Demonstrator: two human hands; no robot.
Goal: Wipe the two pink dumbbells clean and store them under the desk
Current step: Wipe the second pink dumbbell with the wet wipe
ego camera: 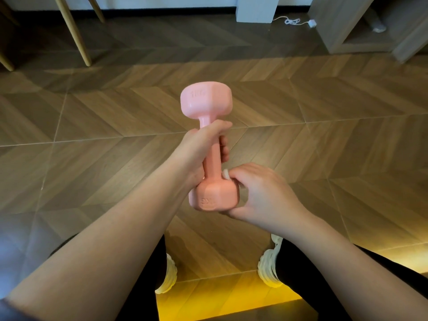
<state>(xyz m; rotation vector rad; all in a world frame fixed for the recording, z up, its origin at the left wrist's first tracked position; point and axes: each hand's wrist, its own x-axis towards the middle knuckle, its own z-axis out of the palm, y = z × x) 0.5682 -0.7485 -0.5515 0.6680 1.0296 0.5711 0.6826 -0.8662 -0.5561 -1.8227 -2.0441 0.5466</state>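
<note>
One pink dumbbell (209, 144) is held upright above the wooden floor in the middle of the head view. My left hand (199, 150) grips its handle, fingers wrapped round the bar. My right hand (259, 193) curls round the right side of the lower head, pressing a small white wipe (226, 174) against it where the head meets the handle. Most of the wipe is hidden under my fingers. No second dumbbell is in view.
Wooden chair legs (76, 33) stand at the far left. A white post (254, 9) and a white cable (294, 21) lie at the back. A grey-wood open cabinet (347, 26) stands at the far right. My knees and white shoes (268, 265) are below.
</note>
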